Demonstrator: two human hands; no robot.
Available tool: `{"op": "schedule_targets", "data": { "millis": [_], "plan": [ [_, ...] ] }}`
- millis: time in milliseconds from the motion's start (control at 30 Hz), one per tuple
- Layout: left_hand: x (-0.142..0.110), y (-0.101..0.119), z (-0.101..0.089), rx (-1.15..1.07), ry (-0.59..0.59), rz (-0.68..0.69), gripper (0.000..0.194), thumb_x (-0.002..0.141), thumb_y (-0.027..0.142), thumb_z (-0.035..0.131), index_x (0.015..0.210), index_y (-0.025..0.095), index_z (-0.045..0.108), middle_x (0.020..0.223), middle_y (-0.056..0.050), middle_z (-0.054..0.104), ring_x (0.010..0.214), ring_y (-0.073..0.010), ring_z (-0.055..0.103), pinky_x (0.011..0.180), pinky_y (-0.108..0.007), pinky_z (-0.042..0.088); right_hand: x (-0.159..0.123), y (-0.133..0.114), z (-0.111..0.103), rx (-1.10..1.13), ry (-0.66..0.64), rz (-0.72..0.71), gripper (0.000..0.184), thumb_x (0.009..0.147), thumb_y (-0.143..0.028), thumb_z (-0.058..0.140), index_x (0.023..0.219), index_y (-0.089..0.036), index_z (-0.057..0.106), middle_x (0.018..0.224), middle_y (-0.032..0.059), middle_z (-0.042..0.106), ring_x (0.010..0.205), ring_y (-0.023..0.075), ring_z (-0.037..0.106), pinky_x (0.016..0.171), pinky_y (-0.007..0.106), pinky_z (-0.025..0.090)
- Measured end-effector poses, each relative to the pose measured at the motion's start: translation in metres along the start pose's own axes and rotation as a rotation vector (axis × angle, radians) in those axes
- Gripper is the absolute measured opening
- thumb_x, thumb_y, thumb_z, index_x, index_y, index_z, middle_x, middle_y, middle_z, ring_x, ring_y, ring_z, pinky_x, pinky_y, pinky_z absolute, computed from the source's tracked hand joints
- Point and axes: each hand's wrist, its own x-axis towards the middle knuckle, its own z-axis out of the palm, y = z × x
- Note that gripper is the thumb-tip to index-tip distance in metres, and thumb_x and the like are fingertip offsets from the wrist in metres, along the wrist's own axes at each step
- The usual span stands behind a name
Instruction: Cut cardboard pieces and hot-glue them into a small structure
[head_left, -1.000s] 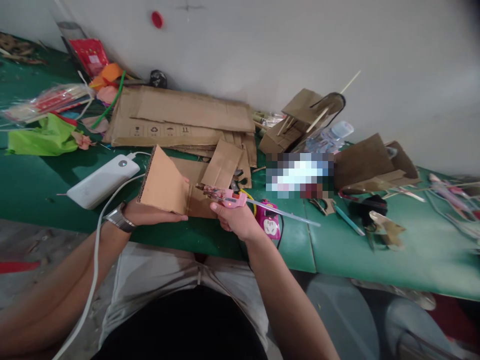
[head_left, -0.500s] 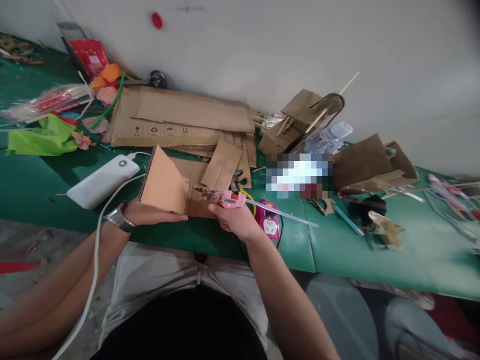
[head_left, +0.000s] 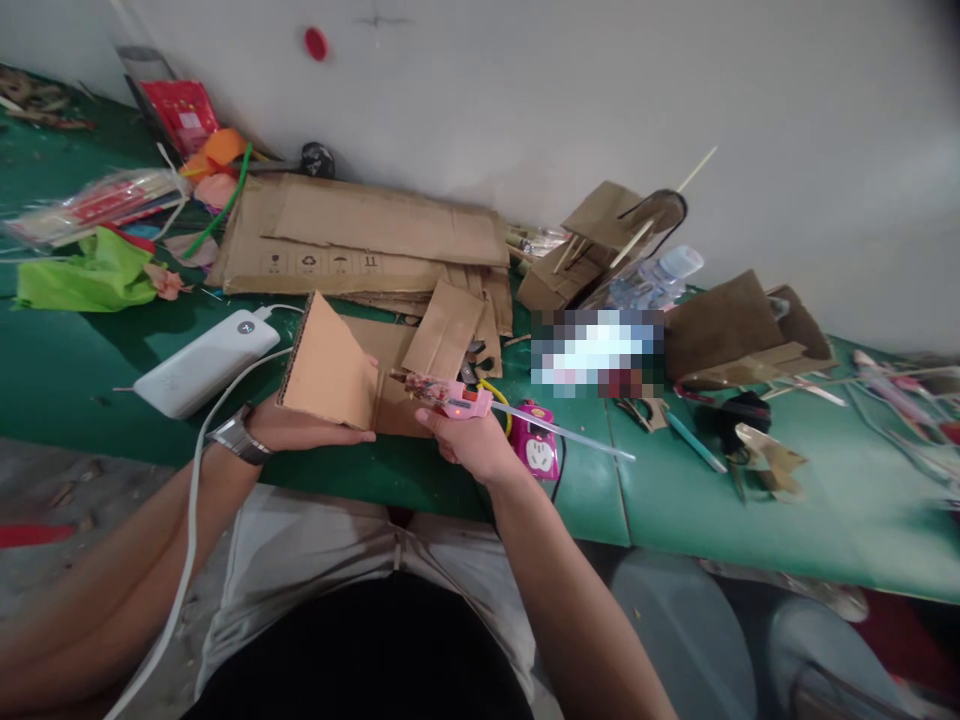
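My left hand point(head_left: 300, 428) grips a tilted piece of corrugated cardboard point(head_left: 330, 365) from below, thumb along its lower edge. My right hand point(head_left: 469, 442) is wrapped round a pink hot glue gun point(head_left: 450, 396) whose nozzle points left at the cardboard's right edge. A clear glue stick point(head_left: 562, 432) juts out of the gun's back to the right. A small red light glows on the gun. A watch sits on my left wrist point(head_left: 238, 438).
A green table point(head_left: 750, 500) carries flattened cardboard boxes point(head_left: 360, 240), a white power bank point(head_left: 206, 362) with a white cable, a pink power strip point(head_left: 534, 450), green paper point(head_left: 82, 275), brown cardboard pieces point(head_left: 727, 325), scissors point(head_left: 742, 415) and wooden sticks. A wall rises behind.
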Motion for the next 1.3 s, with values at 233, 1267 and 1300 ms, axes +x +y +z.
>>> {"op": "schedule_targets", "data": {
  "millis": [233, 1267, 1300],
  "plan": [
    [0.0001, -0.0031, -0.0012, -0.173, -0.025, -0.056, 0.088, 0.086, 0.068, 0.065, 0.157, 0.026, 0.032, 0.161, -0.01, 0.051, 0.15, -0.0336, 0.045, 0.131, -0.056, 0.024, -0.0021, -0.0018, -0.0043, -0.001, -0.047, 0.035, 0.051, 0.078, -0.049, 0.084, 0.119, -0.021, 0.071, 0.059, -0.0108, 0.045, 0.041, 0.0057, 0.033, 0.034, 0.019, 0.031],
    [-0.001, 0.0, -0.0012, -0.113, 0.024, -0.038, 0.09, 0.083, 0.062, 0.073, 0.155, 0.024, 0.033, 0.158, -0.009, 0.054, 0.15, -0.0312, 0.045, 0.133, -0.052, 0.019, -0.0018, -0.0011, -0.0022, 0.132, 0.016, 0.033, 0.057, 0.069, -0.059, 0.089, 0.067, -0.023, 0.044, 0.049, -0.0125, 0.039, 0.036, 0.0042, 0.036, 0.033, 0.018, 0.028],
    [-0.0009, 0.0001, -0.0015, -0.121, 0.012, -0.045, 0.09, 0.084, 0.062, 0.072, 0.156, 0.024, 0.033, 0.159, -0.01, 0.053, 0.15, -0.0313, 0.045, 0.132, -0.052, 0.02, -0.0015, -0.0011, -0.0021, 0.135, 0.013, 0.025, 0.056, 0.069, -0.058, 0.089, 0.067, -0.023, 0.045, 0.049, -0.0126, 0.039, 0.035, 0.0042, 0.036, 0.032, 0.018, 0.028]
  ]
}}
